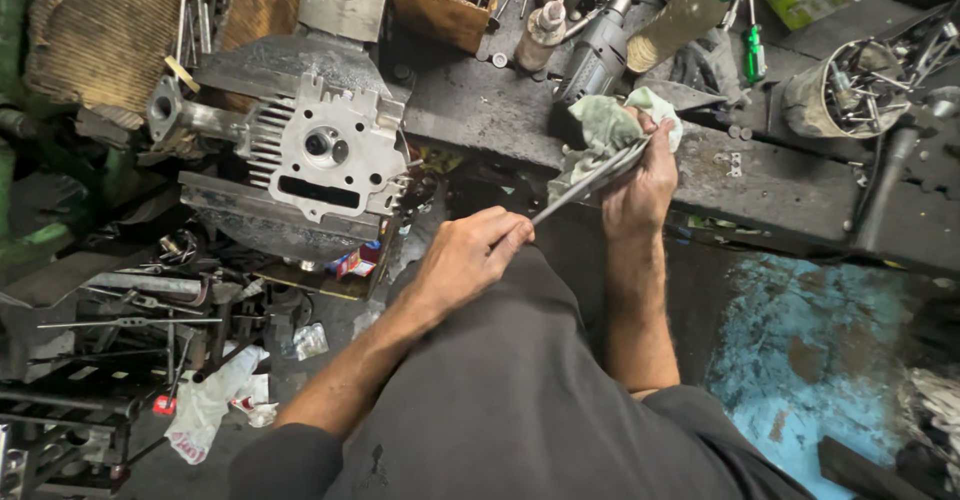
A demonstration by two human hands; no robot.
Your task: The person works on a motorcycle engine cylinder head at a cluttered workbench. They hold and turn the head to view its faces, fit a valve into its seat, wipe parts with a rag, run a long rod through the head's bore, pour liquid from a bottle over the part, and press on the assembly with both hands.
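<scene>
The left hand (468,255) pinched one end of a thin metal rod (585,182); the right hand (640,185) clamped a greenish rag (607,130) around it, beside the cylinder head (325,155) on the desk (780,185).

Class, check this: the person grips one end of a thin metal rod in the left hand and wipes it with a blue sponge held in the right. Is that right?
Not quite. The head view shows the right hand holding a pale green rag, not a blue sponge. The left hand does grip the rod.
</scene>
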